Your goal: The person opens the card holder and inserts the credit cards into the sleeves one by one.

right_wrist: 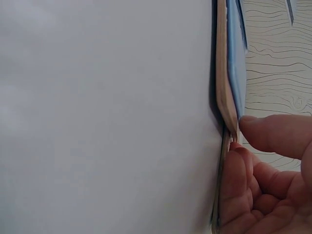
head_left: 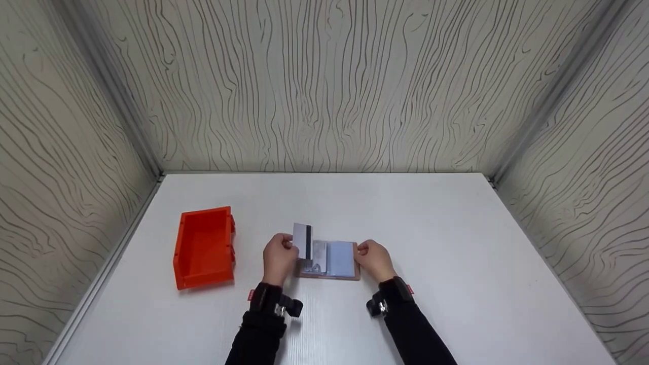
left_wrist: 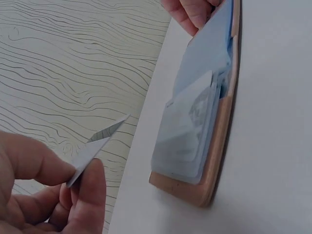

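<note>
A white card with a dark magnetic stripe (head_left: pixel 301 239) is pinched between thumb and fingers of my left hand (head_left: pixel 278 258). In the left wrist view the card (left_wrist: pixel 92 150) appears nearly edge-on, apart from the card holder. That open brown card holder (left_wrist: pixel 222 146) lies on the table, with clear sleeves inside. A pale printed card (left_wrist: pixel 183 131) sits in its left-hand sleeves; the other side shows a bluish sleeve (head_left: pixel 341 258). My right hand (head_left: pixel 376 259) pinches the holder's right edge, thumb on top and fingers underneath, as the right wrist view shows.
An orange-red plastic bin (head_left: pixel 205 248) stands on the white table (head_left: pixel 456 284), left of the hands. Wood-grain panels (head_left: pixel 324 86) enclose the table at the back and both sides.
</note>
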Tool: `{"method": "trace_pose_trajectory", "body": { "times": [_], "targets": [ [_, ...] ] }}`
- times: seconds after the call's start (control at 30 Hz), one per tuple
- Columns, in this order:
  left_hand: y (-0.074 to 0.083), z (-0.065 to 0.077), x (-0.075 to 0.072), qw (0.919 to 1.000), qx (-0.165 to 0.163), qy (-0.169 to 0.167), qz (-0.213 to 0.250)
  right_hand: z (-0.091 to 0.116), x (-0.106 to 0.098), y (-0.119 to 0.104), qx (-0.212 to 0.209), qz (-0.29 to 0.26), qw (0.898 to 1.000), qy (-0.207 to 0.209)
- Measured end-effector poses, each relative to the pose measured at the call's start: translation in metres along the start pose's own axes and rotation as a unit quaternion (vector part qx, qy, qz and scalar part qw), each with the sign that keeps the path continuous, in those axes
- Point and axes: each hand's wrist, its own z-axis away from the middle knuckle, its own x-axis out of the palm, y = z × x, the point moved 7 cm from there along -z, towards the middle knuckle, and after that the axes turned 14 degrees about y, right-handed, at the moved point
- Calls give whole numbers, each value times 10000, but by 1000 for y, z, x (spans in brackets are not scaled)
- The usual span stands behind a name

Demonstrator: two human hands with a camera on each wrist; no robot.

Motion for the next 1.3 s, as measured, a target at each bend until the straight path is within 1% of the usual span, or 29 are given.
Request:
{"method": "trace_pose_trajectory", "body": {
  "times": [0.17, 0.33, 0.63, 0.83, 1.1, 1.3],
  "targets": [
    [-2, 8, 11, 10000, -16, -91, -38, -1, 2, 1, 118, 196, 9997, -58],
    [-3, 16, 20, 9999, -13, -169, -21, -1, 1, 0, 126, 227, 9997, -40],
    [-4, 26, 29, 9996, -48, -291, -25, -1, 1, 1, -2, 141, 9999, -12],
    [-4, 29, 35, 9991, -115, -361, -192, 0, 0, -1, -13, 66, 10000, -44],
    [-5, 30, 39, 9979, 58, -444, -476, -1, 0, 0, 0, 87, 10000, -7],
    [-7, 31, 41, 9973, 68, -526, -511, -2, 0, 0, 17, 102, 9999, -30]
  ]
}}
